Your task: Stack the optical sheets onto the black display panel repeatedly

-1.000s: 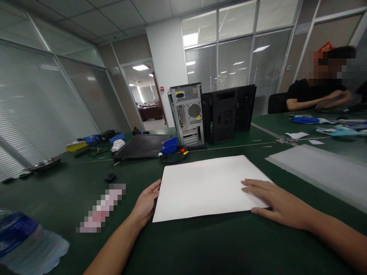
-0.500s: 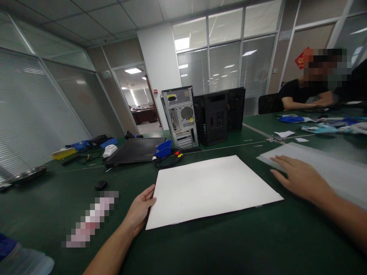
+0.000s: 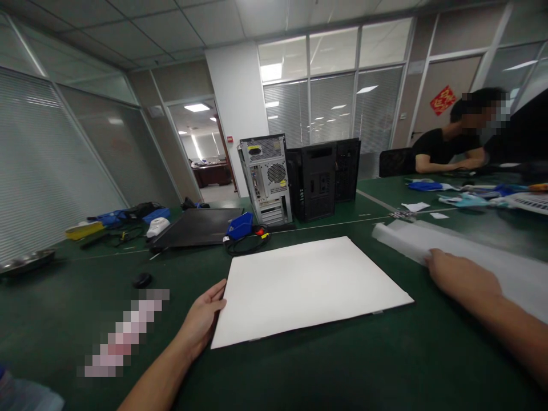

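Note:
My left hand (image 3: 203, 317) grips the left edge of a flat white rectangular sheet (image 3: 312, 291), thumb on top and fingers beneath. The sheet has a thin dark border and small tabs along its near edge. At the right, my right hand (image 3: 464, 277) is closed on the near edge of a translucent whitish sheet (image 3: 483, 251), whose left corner is bent upward. Its fingertips are partly hidden behind the hand. The two sheets lie side by side, a strip of green table between them.
On the green table (image 3: 334, 365) stand a silver computer case (image 3: 268, 182) and black cases (image 3: 317, 180). A dark flat panel (image 3: 194, 228), a blue item with cable (image 3: 240, 226) and a black round object (image 3: 142, 280) lie left. A person (image 3: 449, 142) sits at the far right.
My right hand has gone from flat and spread over the translucent sheet to closed on its near edge, curling the left corner up. My left hand still holds the white sheet; the view shifted slightly.

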`<state>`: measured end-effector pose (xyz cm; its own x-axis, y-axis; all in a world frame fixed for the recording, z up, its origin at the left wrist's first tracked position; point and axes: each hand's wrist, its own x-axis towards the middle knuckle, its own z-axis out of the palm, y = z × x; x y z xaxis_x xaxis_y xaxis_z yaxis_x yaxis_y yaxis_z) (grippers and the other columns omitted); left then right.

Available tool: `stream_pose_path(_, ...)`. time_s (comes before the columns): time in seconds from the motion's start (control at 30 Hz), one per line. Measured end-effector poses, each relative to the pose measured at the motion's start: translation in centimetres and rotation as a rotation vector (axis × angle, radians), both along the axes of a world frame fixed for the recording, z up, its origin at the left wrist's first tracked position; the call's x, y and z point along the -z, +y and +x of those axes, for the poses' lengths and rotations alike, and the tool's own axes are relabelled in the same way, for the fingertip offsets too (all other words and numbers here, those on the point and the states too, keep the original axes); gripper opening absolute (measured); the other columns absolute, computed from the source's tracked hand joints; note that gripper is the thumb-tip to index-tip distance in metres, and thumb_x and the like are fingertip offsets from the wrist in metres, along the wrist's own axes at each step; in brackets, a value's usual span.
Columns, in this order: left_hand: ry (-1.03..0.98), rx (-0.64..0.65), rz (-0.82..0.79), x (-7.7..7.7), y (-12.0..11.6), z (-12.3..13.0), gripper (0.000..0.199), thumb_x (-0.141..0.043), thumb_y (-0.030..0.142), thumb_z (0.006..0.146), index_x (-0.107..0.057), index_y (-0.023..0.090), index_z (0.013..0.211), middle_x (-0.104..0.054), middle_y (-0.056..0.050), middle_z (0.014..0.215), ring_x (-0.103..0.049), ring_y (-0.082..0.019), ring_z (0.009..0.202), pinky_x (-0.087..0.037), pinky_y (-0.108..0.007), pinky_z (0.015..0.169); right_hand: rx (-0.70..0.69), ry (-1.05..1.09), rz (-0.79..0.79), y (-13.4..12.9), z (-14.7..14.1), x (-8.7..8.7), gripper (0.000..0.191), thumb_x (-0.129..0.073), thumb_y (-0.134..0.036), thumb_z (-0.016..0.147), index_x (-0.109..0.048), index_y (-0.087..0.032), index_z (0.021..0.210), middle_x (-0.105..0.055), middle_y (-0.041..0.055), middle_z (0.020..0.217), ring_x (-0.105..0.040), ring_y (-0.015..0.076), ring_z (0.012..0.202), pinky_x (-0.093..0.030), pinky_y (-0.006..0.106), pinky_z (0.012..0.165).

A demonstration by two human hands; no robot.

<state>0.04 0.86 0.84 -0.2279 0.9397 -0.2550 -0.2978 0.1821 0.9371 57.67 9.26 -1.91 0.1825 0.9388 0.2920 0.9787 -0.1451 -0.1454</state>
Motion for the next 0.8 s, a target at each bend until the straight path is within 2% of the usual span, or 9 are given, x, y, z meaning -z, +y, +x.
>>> stream_pose_path(0.1, -0.010, -0.011, 0.003, 0.0, 0.0, -0.1, 0.077, -0.055, -0.006, 0.067, -0.039, 0.015, 0.140, -0.051, -0.018, 0.139, -0.066, -0.026, 0.104, -0.056, -0.034, 0.078, -0.089, -0.044, 0.074, -0.9, -2.8, -1.5, 0.060, -0.022, -0.055, 0.089, -0.059, -0.012, 0.108, -0.063, 0.0228, 0.092, -0.060, 0.0337, 0.076, -0.046, 0.051, 0.062)
stream_pose_path(0.2, -0.010, -0.016, -0.008, -0.1, -0.1, -0.1, 0.077, -0.056, -0.006, 0.067, -0.040, 0.015, 0.140, -0.052, -0.018, 0.138, -0.065, -0.025, 0.104, -0.056, -0.034, 0.079, -0.277, -0.089, 0.122, -2.0, -6.9, -2.4, 0.059, -0.026, -0.055, 0.090, -0.051, -0.016, 0.127, -0.061, 0.0166, 0.113, -0.059, 0.0311, 0.097, -0.047, 0.049, 0.082)
stream_pose_path(0.27, -0.016, -0.019, -0.008, -0.1, -0.1, -0.2, 0.076, -0.057, -0.005, 0.067, -0.042, 0.016, 0.139, -0.054, -0.017, 0.136, -0.066, -0.025, 0.104, -0.056, -0.033, 0.079, -0.442, -0.085, 0.106, -2.8, -9.8, -2.6, 0.055, -0.031, -0.055, 0.091, -0.048, -0.023, 0.132, -0.057, 0.0090, 0.124, -0.055, 0.0271, 0.109, -0.043, 0.046, 0.095)
stream_pose_path(0.37, -0.011, -0.010, -0.004, 0.2, 0.0, -0.4, 0.074, -0.057, -0.004, 0.068, -0.043, 0.017, 0.138, -0.055, -0.017, 0.135, -0.067, -0.025, 0.102, -0.056, -0.033, 0.077, -0.717, -0.034, 0.044, -4.4, -13.5, -2.6, 0.051, -0.035, -0.052, 0.092, -0.047, -0.027, 0.134, -0.054, 0.0052, 0.130, -0.053, 0.0253, 0.115, -0.041, 0.047, 0.100)
stream_pose_path(0.5, 0.008, 0.002, 0.011, 0.6, 0.2, -0.7, 0.074, -0.059, -0.005, 0.066, -0.046, 0.018, 0.136, -0.052, -0.016, 0.139, -0.066, -0.025, 0.102, -0.056, -0.032, 0.074, -0.972, -0.025, -0.066, -5.7, -15.3, -2.7, 0.054, -0.043, -0.052, 0.089, -0.041, -0.031, 0.139, -0.048, 0.0025, 0.137, -0.045, 0.0256, 0.124, -0.037, 0.047, 0.104)
stream_pose_path(0.53, 0.008, 0.002, 0.015, 0.7, 0.2, -0.7, 0.074, -0.059, -0.005, 0.066, -0.047, 0.018, 0.135, -0.050, -0.015, 0.140, -0.066, -0.024, 0.103, -0.056, -0.031, 0.075, -0.980, -0.029, -0.071, -5.6, -15.0, -2.7, 0.055, -0.045, -0.052, 0.088, -0.040, -0.032, 0.139, -0.046, 0.0016, 0.139, -0.043, 0.0254, 0.126, -0.036, 0.047, 0.105)
stream_pose_path(0.6, 0.006, 0.003, 0.017, 0.7, 0.3, -0.7, 0.074, -0.058, -0.006, 0.065, -0.048, 0.018, 0.134, -0.047, -0.014, 0.143, -0.065, -0.024, 0.105, -0.056, -0.030, 0.075, -0.888, -0.025, -0.035, -4.7, -13.8, -2.5, 0.054, -0.044, -0.053, 0.088, -0.043, -0.032, 0.138, -0.047, 0.0012, 0.138, -0.043, 0.0252, 0.125, -0.036, 0.047, 0.105)
stream_pose_path(0.7, 0.004, 0.005, 0.012, 0.6, 0.3, -0.6, 0.075, -0.057, -0.007, 0.064, -0.048, 0.018, 0.134, -0.050, -0.014, 0.141, -0.065, -0.024, 0.104, -0.056, -0.031, 0.075, -0.591, -0.030, 0.053, -2.8, -11.0, -1.9, 0.055, -0.041, -0.058, 0.087, -0.055, -0.023, 0.127, -0.055, 0.0069, 0.128, -0.050, 0.0292, 0.117, -0.038, 0.051, 0.101)
stream_pose_path(0.8, 0.005, 0.012, 0.006, 0.5, 0.2, -0.6, 0.077, -0.057, -0.007, 0.064, -0.046, 0.019, 0.136, -0.053, -0.015, 0.137, -0.066, -0.025, 0.103, -0.056, -0.033, 0.074, -0.342, -0.034, 0.023, -1.5, -8.6, -1.3, 0.060, -0.038, -0.063, 0.085, -0.063, -0.019, 0.117, -0.061, 0.0117, 0.117, -0.056, 0.0337, 0.104, -0.044, 0.057, 0.088)
